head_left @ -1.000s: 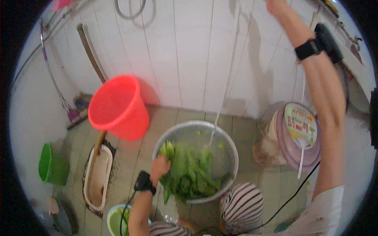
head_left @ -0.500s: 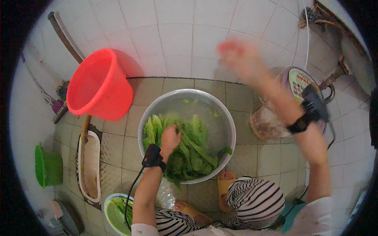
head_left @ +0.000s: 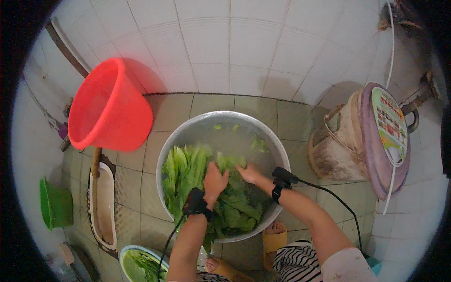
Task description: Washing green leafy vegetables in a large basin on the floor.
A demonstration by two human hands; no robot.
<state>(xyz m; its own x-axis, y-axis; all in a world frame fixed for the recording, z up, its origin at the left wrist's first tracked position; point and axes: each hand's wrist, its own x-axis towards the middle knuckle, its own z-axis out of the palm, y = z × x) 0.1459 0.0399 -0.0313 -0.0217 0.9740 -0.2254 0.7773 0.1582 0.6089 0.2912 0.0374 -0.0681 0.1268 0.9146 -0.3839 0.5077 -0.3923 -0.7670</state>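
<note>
A large round metal basin of water stands on the floor before me, with long leafy greens lying in its left and near part. My left hand is closed around some of the greens near the basin's middle. Just to its right, my right hand pinches a light green leaf between thumb and fingers. Some leaves hang over the near rim, and a few small leaf bits float at the far side. Both wrists carry black straps with small cabled devices.
A red bucket is tilted at the far left, near a white floor toilet. A green bin stands farther left. At the lower left, a colander holds greens. On the right, a stained bucket stands beside a purple lid.
My right hand has come down from above the far right into the basin, onto the greens. The left hand stays on the greens. The view has shifted slightly.
</note>
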